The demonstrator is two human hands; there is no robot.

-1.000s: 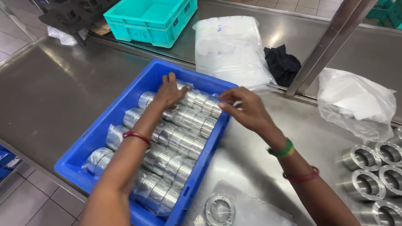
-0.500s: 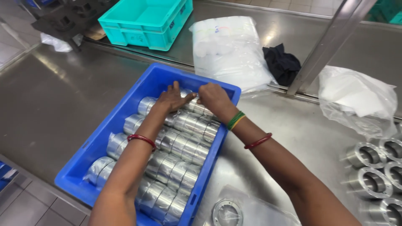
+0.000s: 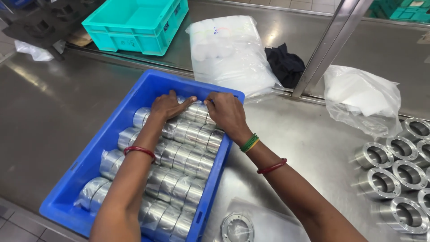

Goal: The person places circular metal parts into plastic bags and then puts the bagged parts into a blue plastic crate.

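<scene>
A blue plastic crate sits on a steel table, filled with rows of shiny metal cylinders wrapped in clear plastic. My left hand rests palm down on the far row of cylinders, fingers spread. My right hand lies beside it on the same row near the crate's far right corner, fingers curled over the wrapped parts. The thumbs nearly meet. Red bangles sit on both forearms, with a green band on the right wrist.
A teal crate stands at the back left. A large bag of white items, a black cloth and a crumpled clear bag lie behind. Flanged metal rings cluster at right. One flat ring lies on plastic near me.
My right hand has moved left from beyond the crate's edge onto the far row of cylinders, beside the left hand. The left hand stayed on that row.
</scene>
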